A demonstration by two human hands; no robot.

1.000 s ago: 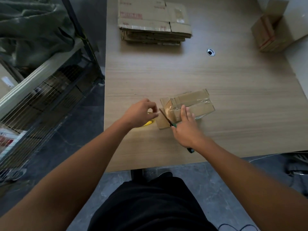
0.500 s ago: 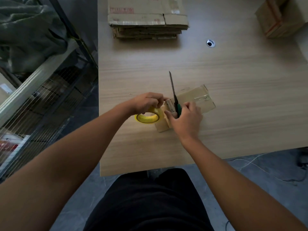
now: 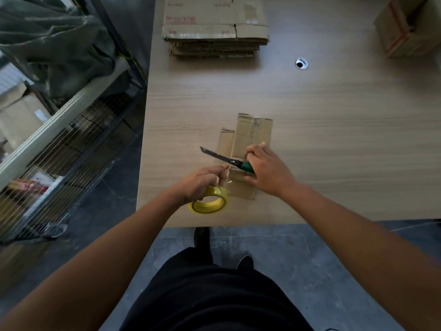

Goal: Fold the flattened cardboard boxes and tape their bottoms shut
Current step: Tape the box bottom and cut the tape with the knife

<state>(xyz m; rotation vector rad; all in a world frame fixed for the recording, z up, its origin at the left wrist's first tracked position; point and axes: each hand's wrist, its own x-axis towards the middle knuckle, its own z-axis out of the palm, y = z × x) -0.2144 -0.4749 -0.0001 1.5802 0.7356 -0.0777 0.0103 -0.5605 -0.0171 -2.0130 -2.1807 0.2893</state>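
1. Gripping the yellow tape roll [image 3: 210,204], the left hand [image 3: 200,185] seems to pull its strip taut against the small cardboard box [image 3: 248,139], at centre frame near the table [image 3: 334,139] edge.
2. The right hand [image 3: 269,172] curls round a green-handled knife [image 3: 229,160] with the blade pointing left, probably to cut the strip, and steadies the box.
3. Flattened boxes [image 3: 214,27] wait stacked at top centre.

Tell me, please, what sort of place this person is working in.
Most likely a packing area or stockroom: a stack of flattened cardboard boxes lies on the wooden table, wire shelving with cartons stands beside it, and the left hand holds a yellow tape roll.
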